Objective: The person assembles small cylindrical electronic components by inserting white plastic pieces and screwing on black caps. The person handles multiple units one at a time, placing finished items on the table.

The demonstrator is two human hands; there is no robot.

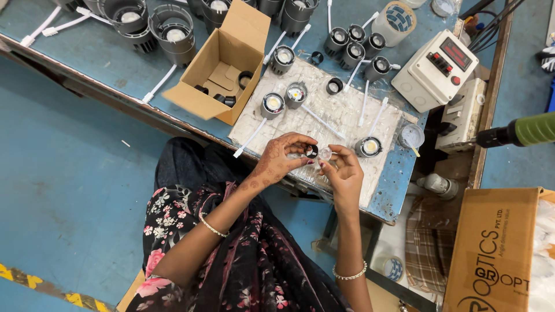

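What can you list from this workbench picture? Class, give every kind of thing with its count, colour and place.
Small lamp housings: about ten, grey with white leads, on the white mat and the bench behind it.
Large lamp housings: several, dark grey, along the far edge; exact count unclear.
Open carton: one, brown, left of the mat, small black rings inside.
White mat: one, on the blue bench.
Control box: one, off-white with red display, right.
Tape roll: one, far side.
Power screwdriver: one, green, right edge.
Big carton: one, brown, lower right.
Black ring: one, in the left hand.
Clear lens: one, in the right hand.
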